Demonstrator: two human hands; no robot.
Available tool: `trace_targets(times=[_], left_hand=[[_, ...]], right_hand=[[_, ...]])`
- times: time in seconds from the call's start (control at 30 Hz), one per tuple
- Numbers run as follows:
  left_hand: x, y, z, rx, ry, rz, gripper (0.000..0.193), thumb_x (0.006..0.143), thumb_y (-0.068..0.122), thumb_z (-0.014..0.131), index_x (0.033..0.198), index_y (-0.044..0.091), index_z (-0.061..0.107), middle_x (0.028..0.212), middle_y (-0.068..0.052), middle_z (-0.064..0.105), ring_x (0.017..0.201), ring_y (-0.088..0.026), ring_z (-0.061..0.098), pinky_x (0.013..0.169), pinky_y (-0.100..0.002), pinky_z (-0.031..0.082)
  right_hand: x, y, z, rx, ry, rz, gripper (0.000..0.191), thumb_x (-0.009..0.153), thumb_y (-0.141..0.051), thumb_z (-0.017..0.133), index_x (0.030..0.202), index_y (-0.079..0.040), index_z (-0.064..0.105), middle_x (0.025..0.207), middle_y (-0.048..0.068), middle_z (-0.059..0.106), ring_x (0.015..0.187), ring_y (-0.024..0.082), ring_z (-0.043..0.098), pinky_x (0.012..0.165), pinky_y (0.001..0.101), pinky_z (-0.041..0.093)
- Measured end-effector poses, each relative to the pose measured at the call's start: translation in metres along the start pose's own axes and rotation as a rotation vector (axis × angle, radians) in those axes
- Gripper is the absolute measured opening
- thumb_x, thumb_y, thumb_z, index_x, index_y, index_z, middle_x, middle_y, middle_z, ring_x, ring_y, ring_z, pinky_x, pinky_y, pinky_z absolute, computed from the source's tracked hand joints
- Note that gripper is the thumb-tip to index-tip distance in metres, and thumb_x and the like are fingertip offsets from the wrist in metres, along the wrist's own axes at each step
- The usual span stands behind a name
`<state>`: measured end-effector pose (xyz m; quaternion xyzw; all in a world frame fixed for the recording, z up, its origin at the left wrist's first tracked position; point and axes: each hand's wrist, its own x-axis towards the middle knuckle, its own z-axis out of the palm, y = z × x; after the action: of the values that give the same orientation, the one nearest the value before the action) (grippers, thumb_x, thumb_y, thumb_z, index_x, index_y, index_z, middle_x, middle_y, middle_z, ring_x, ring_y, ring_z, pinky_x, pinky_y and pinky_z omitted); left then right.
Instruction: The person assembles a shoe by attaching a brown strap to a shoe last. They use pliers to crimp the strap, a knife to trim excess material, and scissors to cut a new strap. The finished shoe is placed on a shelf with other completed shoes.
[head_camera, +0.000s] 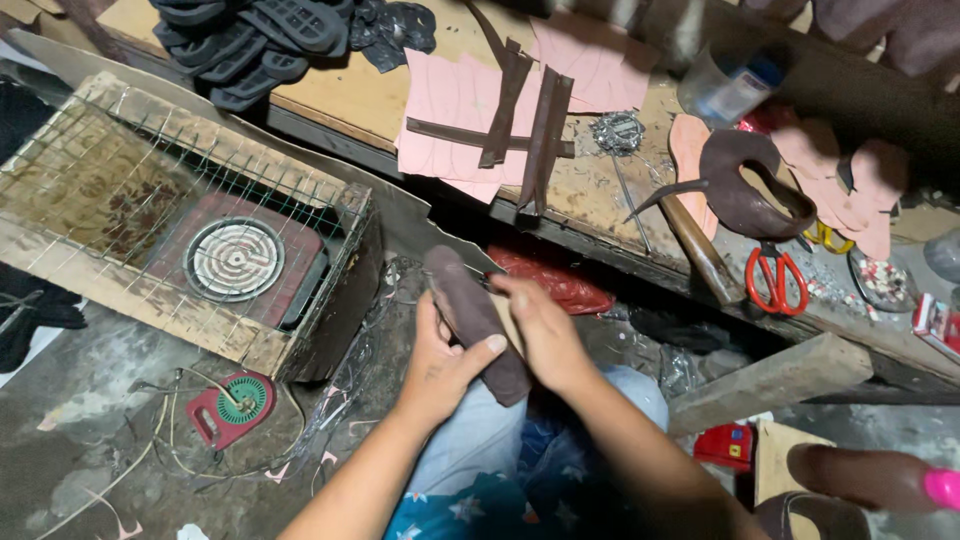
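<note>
A dark brown strip of leather-like material (468, 305) with a tan underside lies across both my hands above my lap. My left hand (440, 362) grips it from the left, the thumb pressed on its top face. From the right, my right hand (542, 330) holds the same piece, fingers curled over its upper edge. Below them are my knees in light blue star-patterned trousers (480, 470).
An electric coil heater (232, 258) sits in a wooden box under a wire grid at left. The workbench (350, 95) carries pink paper patterns (455, 105), brown straps (545, 135), black soles (250, 35), a hammer (700, 250), red scissors (772, 278) and a brown shoe upper (745, 190). Another person's finger (880, 480) is at lower right.
</note>
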<state>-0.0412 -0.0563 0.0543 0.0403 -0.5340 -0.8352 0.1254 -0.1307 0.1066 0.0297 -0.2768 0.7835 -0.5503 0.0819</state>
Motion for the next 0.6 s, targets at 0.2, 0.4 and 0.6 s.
trace_targets(times=[0.2,0.4,0.6], left_hand=[[0.014,0.034,0.004,0.566,0.207,0.094,0.054,0.081,0.017,0.086,0.120,0.002,0.052,0.103,-0.008,0.065,0.091,-0.016,0.063,0.082,-0.031,0.054],[0.016,0.032,0.018,0.287,0.288,0.158,0.044,0.086,0.020,0.082,0.113,0.001,0.053,0.099,-0.008,0.064,0.087,-0.013,0.061,0.077,-0.030,0.054],[0.005,0.030,0.024,0.530,0.304,0.232,0.046,0.083,0.018,0.083,0.114,0.001,0.053,0.100,-0.009,0.067,0.090,-0.014,0.065,0.080,-0.030,0.055]], right_hand=[[0.002,0.024,0.047,-0.269,0.195,-0.163,0.048,0.115,-0.029,0.033,0.133,0.005,0.061,0.133,0.027,0.064,0.124,0.041,0.060,0.107,0.0450,0.044],[0.018,0.023,0.056,-0.097,0.217,-0.023,0.039,0.110,-0.024,0.039,0.106,0.002,0.067,0.095,0.024,0.071,0.090,0.040,0.068,0.079,0.0478,0.049],[0.009,0.012,0.046,0.160,0.127,-0.057,0.040,0.108,-0.029,0.043,0.087,0.001,0.059,0.077,0.014,0.063,0.071,0.023,0.059,0.069,0.0382,0.048]])
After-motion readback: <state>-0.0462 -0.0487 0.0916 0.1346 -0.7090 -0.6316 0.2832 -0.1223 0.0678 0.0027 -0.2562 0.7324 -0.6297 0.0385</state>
